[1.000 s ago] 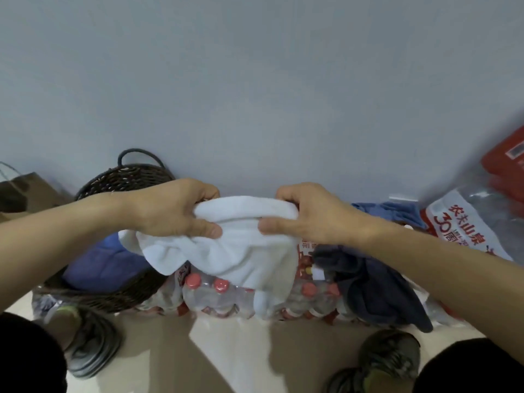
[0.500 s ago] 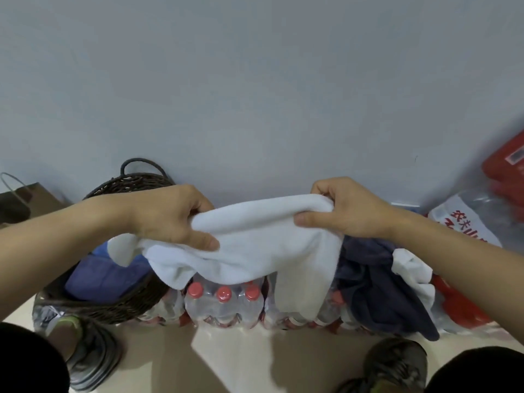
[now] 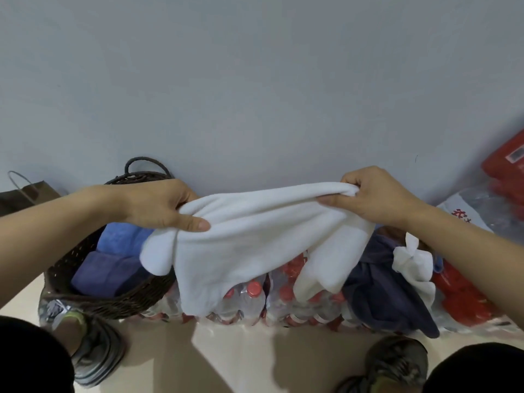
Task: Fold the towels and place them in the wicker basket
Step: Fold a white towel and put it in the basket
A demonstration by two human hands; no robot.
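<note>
We are holding the soft white cloth towel up in the air in front of us, above the shrink-wrapped pack of red-capped water bottles that is standing on the floor against the wall. Our left hand is gripping the towel's left end, thumb pressing on the near face and curled fingers hidden behind; our right hand is pinching the bunched right end between thumb and fingers. So each grip is closing on cloth, and the towel's long axis is running straight across from one grip to the other, with the slack hanging below in uneven lobes. The round dark-brown wicker basket is sitting low on our left, just beneath the left forearm, with folded blue and purple towels already lying in it, so the left hand is the nearer one for the drop. We are judging the fold as unfinished, since the edges are not yet lining up. A dark navy cloth and another white cloth are lying to the right, apparently waiting.
</note>
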